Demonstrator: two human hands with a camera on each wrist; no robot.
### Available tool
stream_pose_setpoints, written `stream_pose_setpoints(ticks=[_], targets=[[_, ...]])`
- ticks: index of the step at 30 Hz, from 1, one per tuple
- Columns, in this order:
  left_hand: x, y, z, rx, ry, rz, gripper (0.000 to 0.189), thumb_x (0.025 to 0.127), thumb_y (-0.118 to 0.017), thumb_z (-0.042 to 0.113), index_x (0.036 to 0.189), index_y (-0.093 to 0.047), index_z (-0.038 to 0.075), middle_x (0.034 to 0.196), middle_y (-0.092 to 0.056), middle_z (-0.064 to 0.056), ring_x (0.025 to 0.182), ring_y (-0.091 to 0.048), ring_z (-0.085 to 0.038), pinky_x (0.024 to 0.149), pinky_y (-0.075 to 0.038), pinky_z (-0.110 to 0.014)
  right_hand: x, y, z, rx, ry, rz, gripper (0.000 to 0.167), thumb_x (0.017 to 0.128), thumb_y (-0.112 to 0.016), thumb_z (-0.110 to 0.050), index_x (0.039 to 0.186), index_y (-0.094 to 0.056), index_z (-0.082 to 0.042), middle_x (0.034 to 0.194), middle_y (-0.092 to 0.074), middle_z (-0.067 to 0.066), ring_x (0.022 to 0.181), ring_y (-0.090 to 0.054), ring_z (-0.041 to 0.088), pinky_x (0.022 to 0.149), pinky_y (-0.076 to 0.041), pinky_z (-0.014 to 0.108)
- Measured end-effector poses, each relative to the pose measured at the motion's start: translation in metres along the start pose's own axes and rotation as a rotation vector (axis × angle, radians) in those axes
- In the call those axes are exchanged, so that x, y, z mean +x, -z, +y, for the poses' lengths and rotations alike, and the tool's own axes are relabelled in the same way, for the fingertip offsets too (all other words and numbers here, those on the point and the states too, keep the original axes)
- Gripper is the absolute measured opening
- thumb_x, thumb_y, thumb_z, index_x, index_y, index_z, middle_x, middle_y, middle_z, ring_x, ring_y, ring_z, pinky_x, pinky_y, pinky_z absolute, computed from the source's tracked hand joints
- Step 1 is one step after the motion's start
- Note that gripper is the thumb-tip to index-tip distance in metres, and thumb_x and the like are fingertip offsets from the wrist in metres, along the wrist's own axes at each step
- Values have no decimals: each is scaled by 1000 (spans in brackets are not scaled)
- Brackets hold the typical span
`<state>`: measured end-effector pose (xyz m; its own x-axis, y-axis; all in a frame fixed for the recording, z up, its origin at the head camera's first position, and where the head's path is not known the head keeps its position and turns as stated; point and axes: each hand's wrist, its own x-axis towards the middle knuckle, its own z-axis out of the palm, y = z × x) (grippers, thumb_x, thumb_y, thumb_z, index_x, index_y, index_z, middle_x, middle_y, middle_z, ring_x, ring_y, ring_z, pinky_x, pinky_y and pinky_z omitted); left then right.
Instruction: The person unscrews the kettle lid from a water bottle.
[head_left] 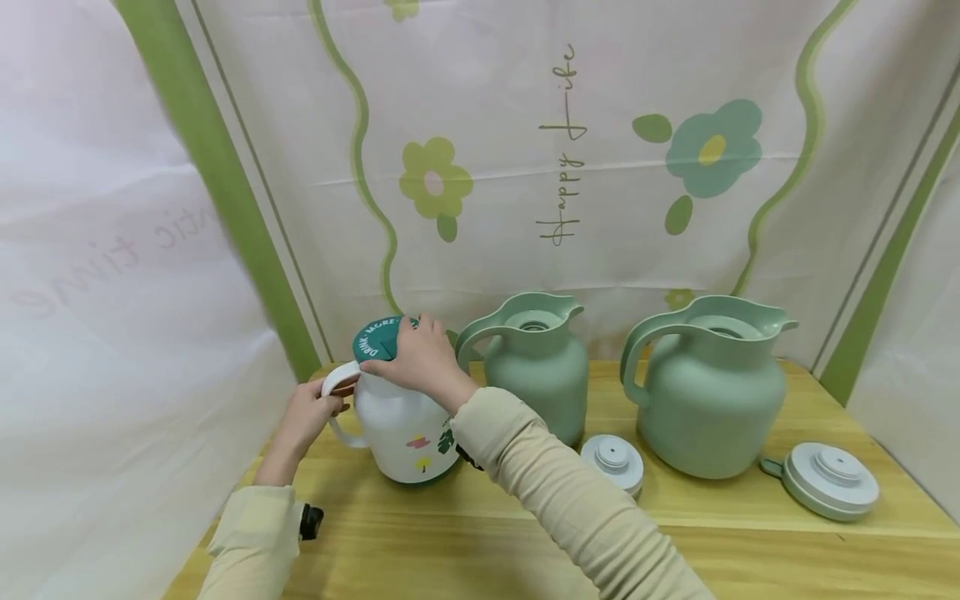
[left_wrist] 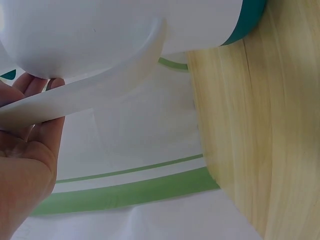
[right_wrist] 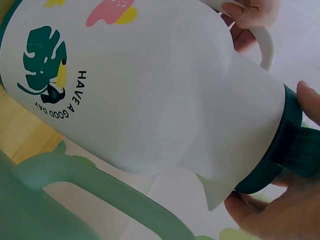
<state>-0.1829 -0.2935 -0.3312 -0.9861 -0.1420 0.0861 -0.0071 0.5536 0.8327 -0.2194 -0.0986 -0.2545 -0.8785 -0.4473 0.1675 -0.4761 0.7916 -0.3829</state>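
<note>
A white thermos jug [head_left: 397,421] with leaf and bird prints stands on the wooden table at the left. My left hand [head_left: 306,421] grips its white handle [left_wrist: 95,97], fingers curled round the upper part. On the jug's mouth sits a teal lid [head_left: 373,340] lettered "DRINK MORE". My right hand [head_left: 429,358] holds this lid from above, thumb and fingers on opposite sides of its rim. In the right wrist view, the lid has a teal tab [right_wrist: 300,150] at its edge, and the jug's spout [right_wrist: 212,192] points toward the green jug.
Close right of the white jug is a lidless green jug [head_left: 551,392]; a larger lidless green jug [head_left: 708,408] stands farther right. Two round lids lie on the table [head_left: 420,550]: a pale lid [head_left: 617,467] between the green jugs and a tabbed lid [head_left: 832,479] at right. A printed curtain [head_left: 495,100] hangs behind.
</note>
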Motion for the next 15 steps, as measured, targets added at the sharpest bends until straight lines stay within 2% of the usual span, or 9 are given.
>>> stream_pose_setpoints(ticks=[3, 5, 8, 12, 15], targets=[[0, 0, 0, -9, -4, 0, 46, 84, -43, -4, 128, -53, -12, 130, -56, -30, 119, -57, -40, 81, -53, -21, -1, -1, -1, -38, -13, 34, 85, 82, -59, -64, 141, -44, -6, 134, -49, 16, 118, -46, 26, 98, -46, 35], [0, 0, 1, -26, -7, -7, 48, 83, -42, -5, 129, -52, -12, 131, -55, -30, 121, -55, -40, 82, -53, -21, -2, 1, 0, -33, -10, 32, 82, 82, -61, -62, 141, -46, -8, 132, -51, 14, 116, -47, 25, 98, -46, 34], [0, 1, 1, -40, -9, -17, 50, 82, -42, -6, 130, -51, -12, 133, -53, -30, 124, -53, -41, 87, -55, -30, 0, 4, 3, 4, 10, 0, 78, 83, -62, -57, 142, -45, -9, 139, -49, 14, 123, -46, 26, 102, -44, 36], [0, 1, 1, -35, 0, -31, 51, 83, -41, -5, 132, -50, -9, 135, -52, -29, 126, -51, -41, 94, -52, -43, 3, 9, 8, 106, 32, -72, 75, 86, -62, -49, 145, -40, -9, 152, -35, 14, 136, -39, 28, 109, -40, 41], [0, 1, 2, -33, 13, -37, 50, 84, -42, -4, 133, -50, -8, 136, -52, -28, 127, -51, -41, 95, -52, -43, 3, 10, 11, 156, 26, -88, 76, 85, -62, -51, 146, -40, -11, 153, -31, 15, 133, -42, 28, 106, -43, 42]])
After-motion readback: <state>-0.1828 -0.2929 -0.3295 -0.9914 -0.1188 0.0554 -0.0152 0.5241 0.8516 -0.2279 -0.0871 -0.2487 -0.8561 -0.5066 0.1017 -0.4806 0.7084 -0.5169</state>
